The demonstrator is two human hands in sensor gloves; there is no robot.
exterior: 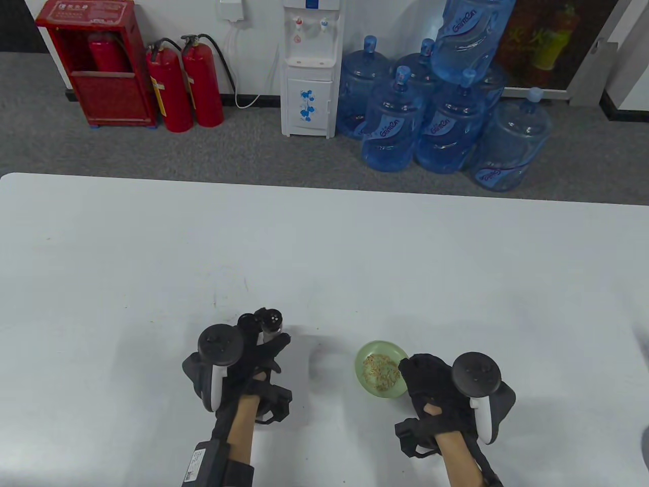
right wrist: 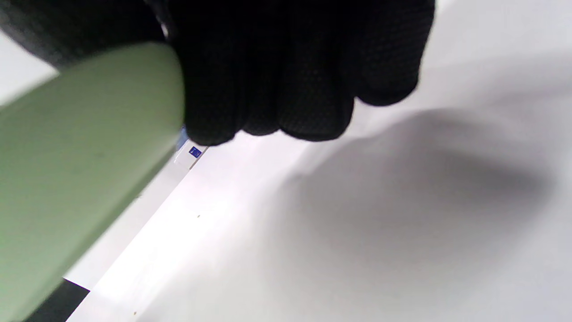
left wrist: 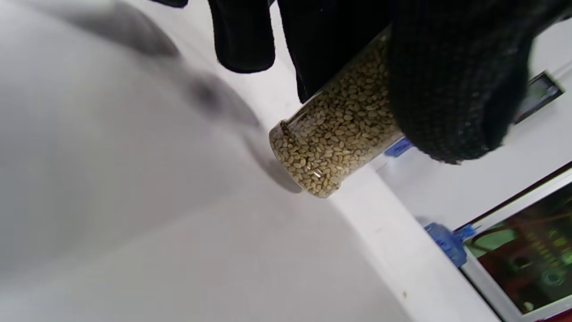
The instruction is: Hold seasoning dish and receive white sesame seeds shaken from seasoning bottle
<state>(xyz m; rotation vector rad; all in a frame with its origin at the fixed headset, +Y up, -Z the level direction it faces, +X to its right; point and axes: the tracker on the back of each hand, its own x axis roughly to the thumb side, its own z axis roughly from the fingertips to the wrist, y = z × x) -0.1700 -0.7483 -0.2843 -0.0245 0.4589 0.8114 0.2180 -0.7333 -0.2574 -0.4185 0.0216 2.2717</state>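
My left hand (exterior: 258, 350) grips a clear seasoning bottle (left wrist: 333, 134) full of pale sesame seeds; its black shaker cap (exterior: 271, 320) shows above my fingers in the table view. In the left wrist view the bottle's base hangs a little above the white table. My right hand (exterior: 431, 380) holds a small green seasoning dish (exterior: 377, 357) by its right rim, with a heap of seeds (exterior: 380, 373) in it. In the right wrist view my fingers (right wrist: 277, 89) curl under the dish's green underside (right wrist: 76, 170), lifted off the table. Bottle and dish are a hand's width apart.
The white table (exterior: 324, 253) stretches wide beyond both hands. Off the table at the back stand blue water jugs (exterior: 436, 122), a water dispenser (exterior: 310, 66) and red fire extinguishers (exterior: 185, 81).
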